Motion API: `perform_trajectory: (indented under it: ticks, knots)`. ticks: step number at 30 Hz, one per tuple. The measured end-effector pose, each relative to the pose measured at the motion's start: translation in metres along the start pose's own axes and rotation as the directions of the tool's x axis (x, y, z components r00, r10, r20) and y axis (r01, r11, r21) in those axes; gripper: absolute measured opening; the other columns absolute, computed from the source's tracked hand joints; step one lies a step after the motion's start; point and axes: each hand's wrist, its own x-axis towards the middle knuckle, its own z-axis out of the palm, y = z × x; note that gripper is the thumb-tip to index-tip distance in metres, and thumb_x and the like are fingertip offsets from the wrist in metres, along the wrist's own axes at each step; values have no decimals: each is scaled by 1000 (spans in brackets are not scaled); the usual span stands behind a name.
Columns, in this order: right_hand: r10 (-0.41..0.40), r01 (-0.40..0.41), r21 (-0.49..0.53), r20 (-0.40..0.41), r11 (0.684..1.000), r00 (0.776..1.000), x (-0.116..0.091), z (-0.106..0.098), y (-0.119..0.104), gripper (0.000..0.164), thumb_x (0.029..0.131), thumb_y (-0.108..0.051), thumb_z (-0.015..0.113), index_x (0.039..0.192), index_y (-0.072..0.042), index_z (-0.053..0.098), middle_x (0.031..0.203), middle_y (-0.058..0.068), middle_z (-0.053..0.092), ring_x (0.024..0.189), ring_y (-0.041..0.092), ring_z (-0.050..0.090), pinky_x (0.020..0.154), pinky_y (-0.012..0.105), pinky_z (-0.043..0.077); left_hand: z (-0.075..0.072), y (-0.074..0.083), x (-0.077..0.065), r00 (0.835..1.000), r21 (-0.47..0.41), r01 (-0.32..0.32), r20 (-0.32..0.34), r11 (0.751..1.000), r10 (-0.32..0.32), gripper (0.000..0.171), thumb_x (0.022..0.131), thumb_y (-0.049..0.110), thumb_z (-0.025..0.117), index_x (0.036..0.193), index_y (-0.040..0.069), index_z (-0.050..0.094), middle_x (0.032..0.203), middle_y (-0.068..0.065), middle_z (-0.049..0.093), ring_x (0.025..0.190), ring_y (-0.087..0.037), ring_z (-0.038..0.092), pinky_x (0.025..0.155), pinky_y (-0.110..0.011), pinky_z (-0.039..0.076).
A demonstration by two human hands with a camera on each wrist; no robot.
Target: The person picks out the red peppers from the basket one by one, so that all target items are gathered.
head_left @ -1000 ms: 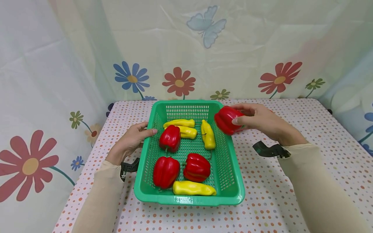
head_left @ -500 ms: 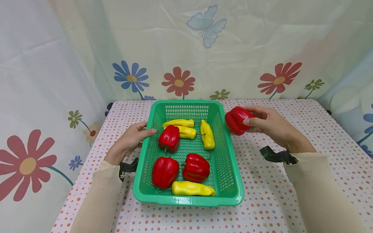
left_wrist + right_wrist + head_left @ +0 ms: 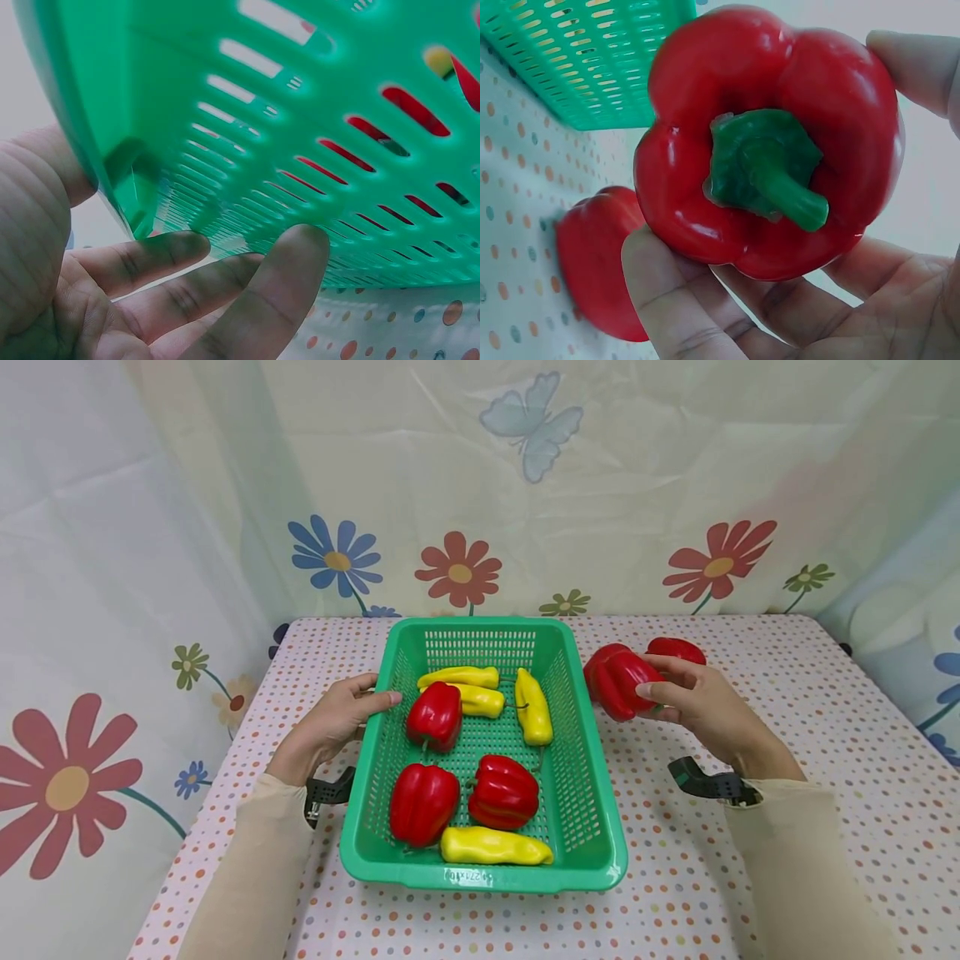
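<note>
My right hand (image 3: 705, 702) holds a red bell pepper (image 3: 621, 681) just outside the right rim of the green basket. In the right wrist view, the held bell pepper's green stem faces the camera, with thumb and fingers around its sides. A second red bell pepper (image 3: 677, 649) lies on the table behind that hand, partly hidden by it. My left hand (image 3: 333, 722) grips the left rim of the basket (image 3: 611, 827), thumb over the edge and fingers (image 3: 277, 292) against the outer wall. Inside the basket are red bell peppers (image 3: 504, 792) and several yellow peppers (image 3: 495, 846).
The basket stands on a dotted tablecloth (image 3: 690, 860), near the middle of the table. Behind the table hangs a pale flowered curtain (image 3: 600, 527), and another stretch of curtain (image 3: 90, 610) runs along the left side.
My right hand has carried the red bell pepper rightward from over the basket's rim and slightly nearer. Another bell pepper now shows behind it. My left hand keeps its grip on the rim.
</note>
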Motion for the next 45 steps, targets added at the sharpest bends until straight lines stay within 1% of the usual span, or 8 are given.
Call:
perform_trajectory:
  ticks: [6,11,17,22,26,30,38,45]
  knots:
    - [3,-3,7,-29,1000,1000,-2,3,9,73,104,-26,66,162,-1,30,150,13,44,115,15,60,92,28,61,0,0,0,1000,-2,-2,3,1000,2,54,105,24,63,151,0,49,131,-28,65,98,-36,77,78,-50,65]
    - [2,-1,24,-38,1000,999,-2,5,13,72,105,-25,64,162,0,29,153,18,40,116,17,57,91,26,61,0,0,-1,1000,0,-1,1,1000,1,54,104,24,63,151,0,49,130,-28,65,98,-36,77,79,-50,65]
    - [3,-2,41,-42,999,999,-2,6,18,69,106,-24,62,162,2,30,156,24,39,114,13,58,88,23,61,0,0,0,1000,-5,-4,4,1000,4,55,104,24,63,151,1,48,131,-28,65,98,-36,77,78,-50,65]
    - [31,-30,38,-49,999,998,-1,6,22,71,106,-26,62,163,0,28,158,25,38,121,23,55,88,23,61,1,-1,1,1000,-10,-1,4,1000,1,54,104,24,63,151,0,49,132,-29,65,98,-37,77,78,-50,65]
    - [67,-65,24,-54,998,996,0,7,24,76,104,-30,64,164,-3,26,161,25,36,131,36,49,92,26,60,1,-1,1,1000,-6,-2,3,1000,2,54,104,24,64,151,0,49,131,-28,65,98,-36,77,79,-50,65]
    - [96,-96,-1,-56,995,994,0,7,27,78,103,-33,65,165,-4,26,162,25,35,136,42,45,97,33,59,0,-1,1,1000,-1,-5,-1,1000,5,54,104,23,64,151,1,49,130,-29,65,97,-35,78,79,-50,65]
    - [129,-130,-44,-39,990,991,1,4,34,79,104,-33,64,165,-2,24,161,27,36,136,46,47,101,39,57,-1,0,0,1000,-1,-10,5,1000,10,54,104,23,64,151,0,49,130,-29,65,98,-36,77,79,-50,65]
    - [138,-140,-78,-26,987,990,2,3,39,80,101,-32,68,163,0,27,159,29,39,136,49,47,102,49,56,-1,-2,0,1000,-1,-10,2,1000,10,54,104,23,63,152,1,48,130,-28,65,98,-37,77,79,-51,65]
